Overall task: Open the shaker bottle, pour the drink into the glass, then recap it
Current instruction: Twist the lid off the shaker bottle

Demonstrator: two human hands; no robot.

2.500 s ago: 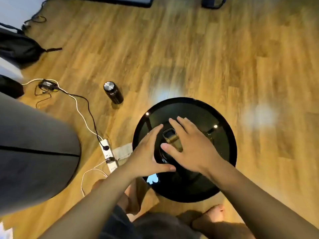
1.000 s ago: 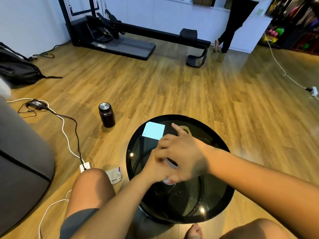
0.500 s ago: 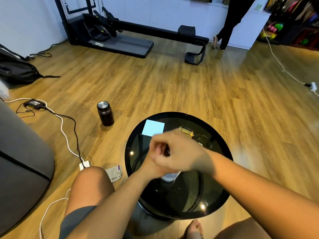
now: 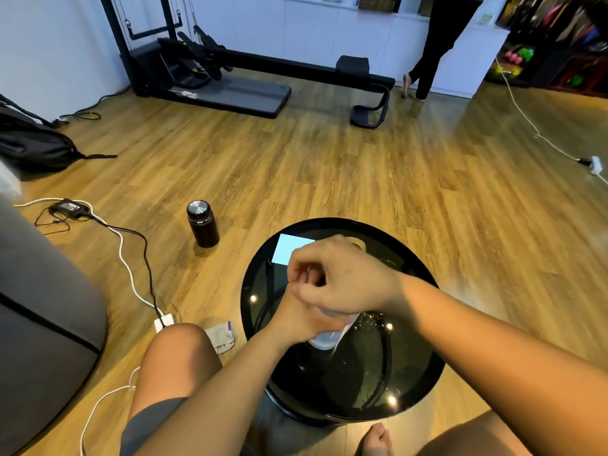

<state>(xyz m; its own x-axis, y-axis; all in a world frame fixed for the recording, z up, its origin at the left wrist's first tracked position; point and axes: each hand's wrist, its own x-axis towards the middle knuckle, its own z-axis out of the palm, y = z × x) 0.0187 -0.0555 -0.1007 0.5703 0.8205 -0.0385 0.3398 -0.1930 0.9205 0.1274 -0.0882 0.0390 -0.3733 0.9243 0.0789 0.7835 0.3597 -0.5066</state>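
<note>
A clear shaker bottle (image 4: 324, 340) stands on the round black glass table (image 4: 411, 373), and only its pale base shows beneath my hands. My left hand (image 4: 296, 319) is wrapped around the bottle's body from the left. My right hand (image 4: 339, 279) is curled down over the bottle's top, and its fingers hide the cap. Just beyond my right hand, a small part of the glass (image 4: 357, 242) is visible at the far side of the table.
A black flask (image 4: 203, 224) stands on the wooden floor left of the table. Cables and a white power strip (image 4: 164, 321) run past my left knee, with a cloth (image 4: 222, 335) beside it. A grey beanbag (image 4: 36, 307) is at left. A person (image 4: 431, 47) stands far back.
Both hands have closed on the bottle since the earliest frame. Over the last second my right hand has turned on top of it while the left held the body still.
</note>
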